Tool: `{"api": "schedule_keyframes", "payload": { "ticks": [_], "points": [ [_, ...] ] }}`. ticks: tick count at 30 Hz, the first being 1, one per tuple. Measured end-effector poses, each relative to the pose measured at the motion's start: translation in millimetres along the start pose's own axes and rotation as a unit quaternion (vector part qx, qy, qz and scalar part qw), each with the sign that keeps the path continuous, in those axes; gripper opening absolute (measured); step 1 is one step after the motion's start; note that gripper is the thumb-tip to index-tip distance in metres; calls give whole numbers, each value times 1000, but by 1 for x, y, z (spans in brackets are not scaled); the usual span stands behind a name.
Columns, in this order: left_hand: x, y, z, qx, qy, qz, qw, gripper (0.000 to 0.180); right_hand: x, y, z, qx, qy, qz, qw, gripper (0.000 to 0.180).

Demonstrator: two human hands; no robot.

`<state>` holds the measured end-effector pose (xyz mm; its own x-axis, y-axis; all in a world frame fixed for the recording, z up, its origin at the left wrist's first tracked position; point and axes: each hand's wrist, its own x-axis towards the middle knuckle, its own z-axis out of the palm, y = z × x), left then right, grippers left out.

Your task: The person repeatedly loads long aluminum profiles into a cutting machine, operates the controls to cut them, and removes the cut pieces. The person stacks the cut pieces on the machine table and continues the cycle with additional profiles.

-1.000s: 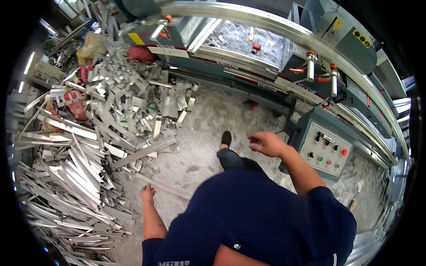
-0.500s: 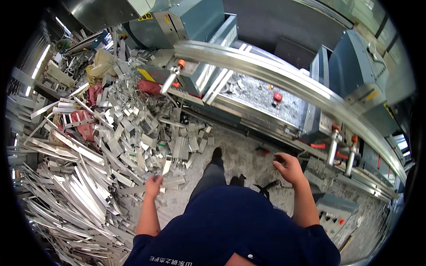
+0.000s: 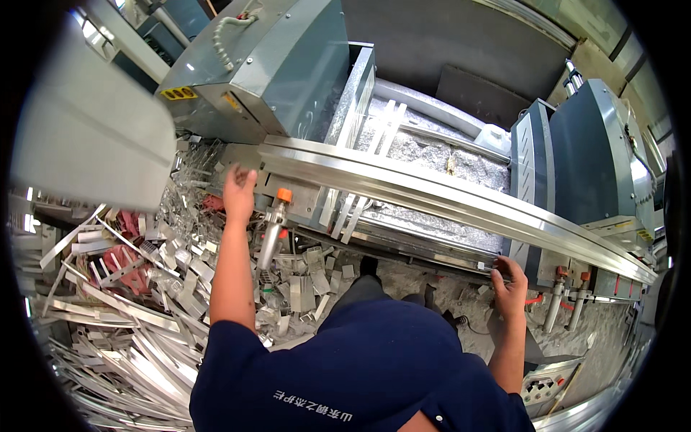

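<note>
A long silver aluminium profile [image 3: 417, 186] lies across the front of a double-headed cutting machine, running from the left head to the far right. My left hand [image 3: 239, 196] is beside its left end, empty, with thumb and fingers apart. Just right of that hand stands a pneumatic clamp [image 3: 273, 230] with an orange top. My right hand [image 3: 509, 289] hovers at the machine's front edge, below the profile, its fingers loosely curved and apart with nothing visible in them. Two short silver strips [image 3: 353, 216] stick out under the profile.
Grey-green machine heads stand left [image 3: 302, 79] and right [image 3: 586, 151]. Two more clamps [image 3: 558, 299] are at the right front. Metal offcuts [image 3: 144, 309] pile up at the left. A blurred pale panel [image 3: 93, 129] fills the upper left. A control box [image 3: 543, 389] is low right.
My body has come closer to the machine. My left hand has risen to the profile's left end, and my right hand has moved right toward the machine edge. The red object on the bed is no longer visible.
</note>
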<state>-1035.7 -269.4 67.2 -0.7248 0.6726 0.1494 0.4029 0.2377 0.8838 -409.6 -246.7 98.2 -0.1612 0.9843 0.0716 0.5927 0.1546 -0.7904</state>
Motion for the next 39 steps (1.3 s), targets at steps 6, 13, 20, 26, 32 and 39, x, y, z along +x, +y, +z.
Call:
{"api": "schedule_keyframes", "payload": {
  "ticks": [6, 13, 20, 26, 32, 39],
  "points": [
    [76, -13, 42, 16, -85, -77, 993, 52, 27, -15, 20, -18, 25, 41, 999, 31],
    [90, -20, 32, -35, -54, -127, 990, 41, 68, -18, 23, -162, 61, -58, 983, 46],
    [65, -6, -14, -150, 2, -120, 981, 31, 96, -12, 8, -362, 42, -130, 922, 63],
    [67, -8, -26, -305, 37, -132, 942, 22, 93, -7, -6, -354, 70, -152, 920, 45],
    [84, -74, 8, -214, 18, -127, 968, 25, 105, -14, -8, -362, 74, -161, 915, 42],
    [91, -40, 45, -34, -210, -90, 973, 50, 113, -9, -8, -381, 74, -143, 910, 39]
  ]
}}
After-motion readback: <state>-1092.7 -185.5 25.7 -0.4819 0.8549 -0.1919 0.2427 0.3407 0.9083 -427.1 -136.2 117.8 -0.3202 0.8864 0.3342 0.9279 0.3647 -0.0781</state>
